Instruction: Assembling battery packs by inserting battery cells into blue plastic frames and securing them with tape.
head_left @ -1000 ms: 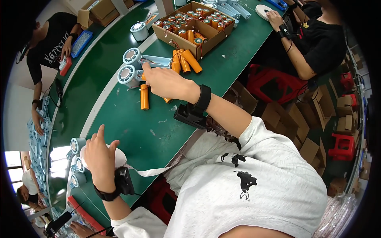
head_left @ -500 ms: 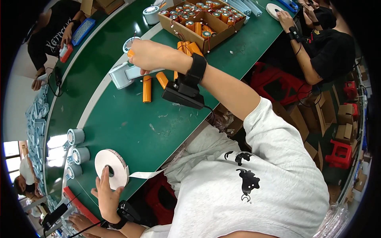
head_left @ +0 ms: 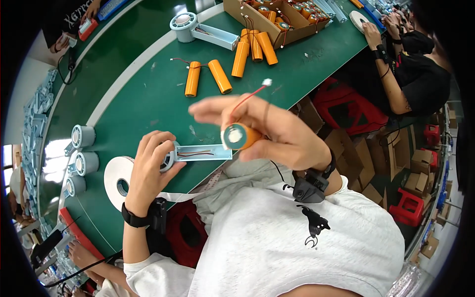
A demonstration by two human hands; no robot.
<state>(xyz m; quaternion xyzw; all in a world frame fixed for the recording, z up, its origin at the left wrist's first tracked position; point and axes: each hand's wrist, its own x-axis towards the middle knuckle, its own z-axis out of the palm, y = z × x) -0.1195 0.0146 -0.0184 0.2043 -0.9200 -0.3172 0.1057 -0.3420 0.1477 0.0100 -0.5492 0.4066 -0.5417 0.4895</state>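
Closest to the person, the right hand (head_left: 277, 133) is clamped around an orange battery (head_left: 240, 137), held up off the green table (head_left: 148, 109) with its thin red wire (head_left: 247, 96) trailing toward one o'clock. At nine o'clock from it, the left hand (head_left: 151, 166) presses on a pale blue fan housing (head_left: 198, 152) beside a tape roll (head_left: 118, 180). Farther off, at twelve o'clock, loose batteries (head_left: 220, 76) lie before a cardboard box (head_left: 267, 22); that dangling wire could snag or pull free, I'd judge.

Cardboard box (head_left: 292, 22), red stools (head_left: 346, 106).
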